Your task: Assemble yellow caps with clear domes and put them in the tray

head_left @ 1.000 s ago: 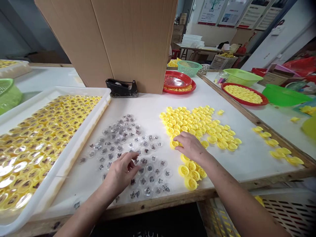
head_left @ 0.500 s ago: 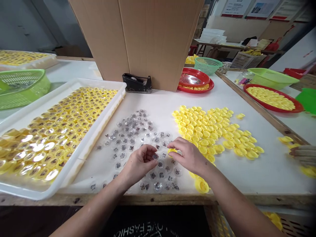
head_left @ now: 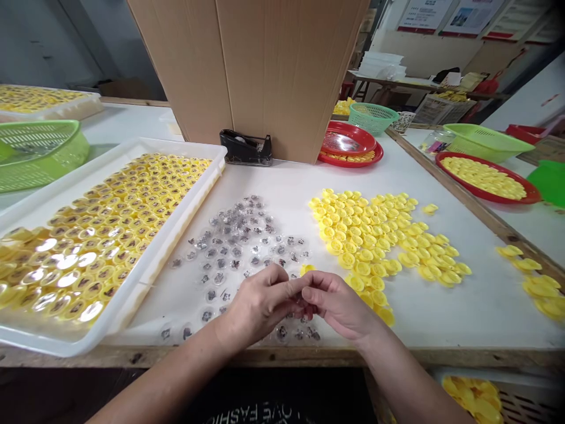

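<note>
My left hand (head_left: 265,301) and my right hand (head_left: 339,306) meet low over the near part of the table, fingertips together. Both are closed in a pinch, and the fingers hide whatever is between them. Around and behind my left hand lie many small clear discs (head_left: 219,278) with dark printed figures. To the right of my right hand spreads a bed of small yellow plastic cups (head_left: 365,240). One single yellow cup (head_left: 306,269) shows just behind the fingertips.
A white tray (head_left: 145,281) of yellow cups with printed discs stands left. At the back are a cardboard box (head_left: 269,76), a black tape dispenser (head_left: 246,147) and red plates (head_left: 351,138). Green baskets (head_left: 42,154) stand at the sides. Wooden strips edge the table.
My hands were apart, the left pinching a clear disc and the right over a yellow cup; they have come together, lower. A gloved hand at the right edge has gone.
</note>
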